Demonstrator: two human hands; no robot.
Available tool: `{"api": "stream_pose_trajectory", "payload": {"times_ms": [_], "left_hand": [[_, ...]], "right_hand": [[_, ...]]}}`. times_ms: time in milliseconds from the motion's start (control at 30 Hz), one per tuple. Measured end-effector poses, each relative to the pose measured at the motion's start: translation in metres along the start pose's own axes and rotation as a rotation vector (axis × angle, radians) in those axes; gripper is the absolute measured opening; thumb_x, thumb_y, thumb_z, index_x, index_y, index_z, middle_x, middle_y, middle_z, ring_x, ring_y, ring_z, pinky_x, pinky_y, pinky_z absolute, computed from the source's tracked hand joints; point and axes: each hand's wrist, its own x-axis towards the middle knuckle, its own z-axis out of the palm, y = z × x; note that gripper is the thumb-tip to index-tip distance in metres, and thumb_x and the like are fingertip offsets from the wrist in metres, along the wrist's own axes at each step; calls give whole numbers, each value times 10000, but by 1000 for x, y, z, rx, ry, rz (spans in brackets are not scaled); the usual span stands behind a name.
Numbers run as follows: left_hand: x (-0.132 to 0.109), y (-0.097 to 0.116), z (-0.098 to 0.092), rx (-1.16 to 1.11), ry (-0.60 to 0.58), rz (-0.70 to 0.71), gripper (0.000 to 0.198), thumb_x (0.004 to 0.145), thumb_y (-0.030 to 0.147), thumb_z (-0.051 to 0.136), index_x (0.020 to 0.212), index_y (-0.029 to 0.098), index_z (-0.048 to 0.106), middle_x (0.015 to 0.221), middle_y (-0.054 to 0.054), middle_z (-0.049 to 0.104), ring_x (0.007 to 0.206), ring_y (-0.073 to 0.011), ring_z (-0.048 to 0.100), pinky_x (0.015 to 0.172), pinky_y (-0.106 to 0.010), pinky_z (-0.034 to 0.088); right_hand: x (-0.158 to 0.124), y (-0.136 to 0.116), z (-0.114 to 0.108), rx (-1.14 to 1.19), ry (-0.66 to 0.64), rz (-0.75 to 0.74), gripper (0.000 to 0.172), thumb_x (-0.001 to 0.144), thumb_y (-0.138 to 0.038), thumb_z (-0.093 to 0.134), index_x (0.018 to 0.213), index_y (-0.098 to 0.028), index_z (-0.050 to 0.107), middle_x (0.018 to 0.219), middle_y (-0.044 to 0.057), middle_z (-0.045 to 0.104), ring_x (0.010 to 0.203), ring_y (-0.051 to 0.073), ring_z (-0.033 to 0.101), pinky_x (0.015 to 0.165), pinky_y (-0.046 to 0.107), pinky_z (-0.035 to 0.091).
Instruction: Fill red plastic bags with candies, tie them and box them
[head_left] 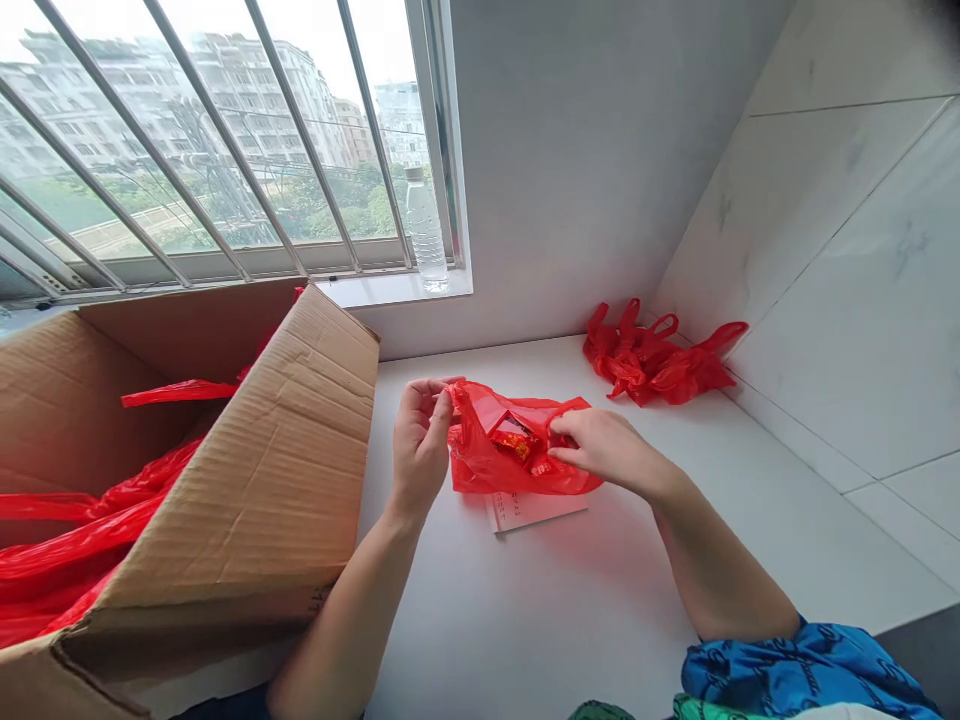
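A thin red plastic bag [480,465] lies with its mouth spread between my two hands on the white counter. My left hand [421,437] pinches the bag's left edge between thumb and fingers. At the opposite side, my right hand [604,448] is closed on the bag's right edge, its fingertips partly hidden in the plastic. Inside the bag shows a small red packet with yellow print [514,438]. Sticking out from under the bag is a flat white printed card or booklet [536,512].
An open cardboard box [292,440] holding red plastic bags [142,490] stands at the left. Several tied red bags [660,360] sit in the back right corner by the tiled wall [847,260]. A clear bottle [426,235] stands on the sill of the barred window.
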Motion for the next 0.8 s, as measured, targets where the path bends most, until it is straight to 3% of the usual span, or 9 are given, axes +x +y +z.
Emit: {"api": "stream_pose_trajectory", "payload": {"times_ms": [100, 167, 233, 333, 433, 533, 667, 733, 800], "left_hand": [[3, 6, 3, -124, 40, -38, 219, 906, 415, 622, 956, 220, 534, 1086, -53, 683, 871, -142, 655, 705, -232, 525], [8, 12, 7, -225, 68, -50, 199, 899, 392, 631, 961, 227, 537, 1048, -43, 691, 864, -142, 655, 711, -235, 524], [14, 16, 13, -332, 100, -60, 176, 890, 365, 641, 955, 231, 546, 985, -26, 689, 832, -128, 646, 710, -228, 519], [24, 19, 20, -452, 125, -89, 164, 867, 334, 665, 943, 235, 560, 854, 11, 645, 686, -85, 589, 631, -191, 487], [30, 18, 25, -453, 100, -96, 173, 849, 317, 691, 927, 234, 562, 762, 38, 569, 576, -56, 500, 523, -155, 415], [30, 15, 27, -390, 49, -107, 188, 848, 337, 698, 924, 237, 557, 729, 44, 539, 570, -58, 490, 501, -147, 395], [25, 9, 31, -317, -93, -189, 229, 838, 367, 710, 948, 238, 556, 752, 33, 581, 638, -82, 551, 540, -156, 436], [23, 6, 34, -338, -214, -257, 265, 826, 371, 727, 952, 237, 536, 736, 38, 591, 609, -80, 546, 546, -165, 441], [22, 3, 35, -370, -300, -320, 296, 824, 402, 728, 918, 231, 505, 728, 43, 592, 578, -76, 536, 544, -174, 439]], "right_hand": [[-11, 8, -26, 250, 517, -34, 181, 940, -340, 538, 821, -235, 627, 833, 12, 617, 674, 143, 558, 597, 275, 401], [-13, 11, -39, 388, 839, -35, 174, 918, -389, 579, 853, -238, 635, 975, 55, 624, 814, 185, 603, 658, 306, 460], [-9, 10, -43, 600, 1000, -95, 178, 891, -422, 611, 855, -248, 615, 1130, 80, 614, 1004, 230, 617, 760, 347, 511], [8, 7, -36, 992, 942, -174, 189, 949, -446, 497, 930, -269, 557, 1217, 70, 622, 1154, 234, 606, 888, 401, 530], [25, 3, -24, 1200, 796, -179, 256, 996, -473, 393, 1072, -274, 535, 1180, 69, 657, 1124, 214, 637, 903, 405, 539], [30, -7, -16, 1184, 627, -260, 386, 951, -515, 517, 1259, -281, 519, 1311, 83, 598, 1100, 214, 641, 922, 398, 539], [28, -29, -4, 966, 369, -328, 795, 797, -501, 749, 1475, -337, 368, 1477, 90, 424, 1035, 205, 637, 906, 388, 549], [31, -40, 5, 891, 368, -315, 744, 803, -494, 745, 1445, -311, 418, 1434, 91, 449, 1055, 207, 622, 910, 372, 541], [35, -47, 12, 893, 446, -299, 506, 880, -482, 659, 1324, -271, 536, 1339, 82, 522, 1084, 204, 608, 923, 350, 524]]}}
